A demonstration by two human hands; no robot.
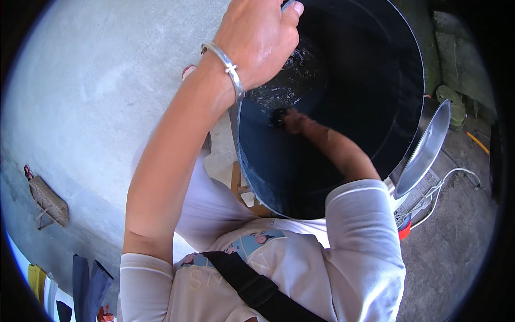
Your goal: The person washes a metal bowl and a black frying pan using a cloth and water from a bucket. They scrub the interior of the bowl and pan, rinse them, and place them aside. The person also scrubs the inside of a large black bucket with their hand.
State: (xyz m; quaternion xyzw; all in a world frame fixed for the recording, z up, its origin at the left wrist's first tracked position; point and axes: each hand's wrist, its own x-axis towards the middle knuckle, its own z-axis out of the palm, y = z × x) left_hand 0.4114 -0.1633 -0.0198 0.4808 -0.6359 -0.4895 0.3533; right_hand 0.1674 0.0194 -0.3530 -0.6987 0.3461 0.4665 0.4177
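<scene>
Left hand (257, 40), upper centre of frame, wrapped tight over the rim of the big black tub (343, 177); thumb hooked inside the rim at the very top, silver bangle (228, 67) on the wrist. Right hand (295, 121), centre of frame, deep inside the tub, fingers closed on a small dark scrubbing thing (278, 117) pressed to the inner wall; what it is exactly is too dark to tell. Wet glint or suds on the wall just below the left hand.

Tub fills the upper right, tilted toward the person, resting against the lap.

Judgement: scrubbing the inside. Done well, the left hand keeps the rim pinned so the tub cannot roll, the right works in short overlapping strokes down the wall to the base, and the tub is turned a little at a time.

Outward: metal lid (426, 150) leaning at right, white cable (448, 182) beyond it, a sandal (48, 201) on concrete floor (96, 96) at left
</scene>
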